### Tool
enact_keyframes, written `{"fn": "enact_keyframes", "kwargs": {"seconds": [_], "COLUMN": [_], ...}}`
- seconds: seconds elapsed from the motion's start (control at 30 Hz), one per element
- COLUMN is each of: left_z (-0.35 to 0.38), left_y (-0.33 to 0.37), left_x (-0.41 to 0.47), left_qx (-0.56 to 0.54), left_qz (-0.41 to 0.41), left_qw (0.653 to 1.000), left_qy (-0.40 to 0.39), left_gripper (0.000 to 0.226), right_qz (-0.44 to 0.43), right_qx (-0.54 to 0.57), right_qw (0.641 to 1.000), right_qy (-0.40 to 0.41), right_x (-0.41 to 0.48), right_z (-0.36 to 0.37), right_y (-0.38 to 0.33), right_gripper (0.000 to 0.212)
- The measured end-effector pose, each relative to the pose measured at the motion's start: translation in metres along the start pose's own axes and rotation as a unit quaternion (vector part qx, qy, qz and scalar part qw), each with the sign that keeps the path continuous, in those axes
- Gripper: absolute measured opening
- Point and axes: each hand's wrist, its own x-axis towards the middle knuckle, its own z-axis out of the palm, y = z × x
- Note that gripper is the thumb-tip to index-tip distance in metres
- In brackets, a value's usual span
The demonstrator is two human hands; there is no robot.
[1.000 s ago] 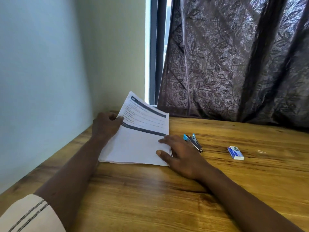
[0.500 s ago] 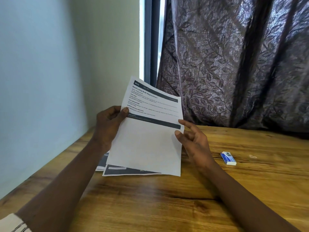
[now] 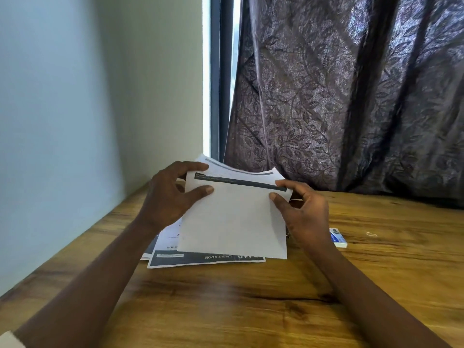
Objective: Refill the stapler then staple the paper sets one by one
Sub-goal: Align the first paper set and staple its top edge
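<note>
On the wooden counter (image 3: 226, 310), toward its far left corner, at least two printed sheets with dark header bands (image 3: 206, 259) lie flat and slightly askew. Just above them a person holds one thin white paper set (image 3: 231, 222), tilted up, its lower edge over the flat sheets; whether it touches them cannot be told. The left hand (image 3: 170, 197) pinches the set's upper left side, thumb on the front and fingers behind. The right hand (image 3: 303, 217) pinches the upper right side the same way. At least two sheets fan apart at the top edge.

The set looks light, limp and slippery sheet on sheet, so it probably needs squaring against the counter. A firm pinch near the corner to be stapled would likely keep the pages from sliding.

One small blue-and-white staple box (image 3: 340, 238) lies beside the right hand, toward the counter's right edge. No stapler shows; it may lie hidden behind the paper or the hand. Behind the counter hangs one dark, leaf-patterned curtain (image 3: 351, 96).
</note>
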Motion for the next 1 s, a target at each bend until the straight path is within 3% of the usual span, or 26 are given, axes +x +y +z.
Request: {"fn": "enact_keyframes", "kwargs": {"seconds": [0.2, 0.37, 0.53, 0.63, 0.77, 1.0], "left_z": [0.003, 0.008, 0.014, 0.013, 0.003, -0.016], "left_y": [0.007, 0.016, 0.033, 0.041, 0.046, 0.049], "left_x": [-0.002, -0.005, -0.015, -0.028, -0.053, -0.094], "left_qx": [0.072, 0.164, 0.210, 0.217, 0.217, 0.235], "left_qz": [0.091, 0.131, 0.253, 0.281, 0.258, 0.166], "left_qw": [0.992, 0.975, 0.943, 0.935, 0.940, 0.923], "left_qy": [0.050, 0.077, 0.051, 0.011, -0.058, -0.256], "left_gripper": [0.022, 0.020, 0.012, 0.014, 0.016, 0.018], "right_qz": [-0.086, -0.132, -0.231, -0.243, -0.225, -0.221], "right_qx": [-0.062, -0.097, -0.155, -0.197, -0.228, -0.274], "right_qw": [0.993, 0.984, 0.958, 0.948, 0.947, 0.887], "right_qy": [0.047, 0.072, 0.069, 0.057, -0.033, -0.299], "right_x": [0.006, 0.006, -0.003, -0.022, -0.056, -0.080], "right_z": [-0.005, -0.008, -0.024, -0.032, -0.040, -0.041], "right_y": [-0.001, -0.004, -0.017, -0.023, -0.027, -0.031], "right_gripper": [0.010, 0.009, 0.009, 0.018, 0.020, 0.023]}}
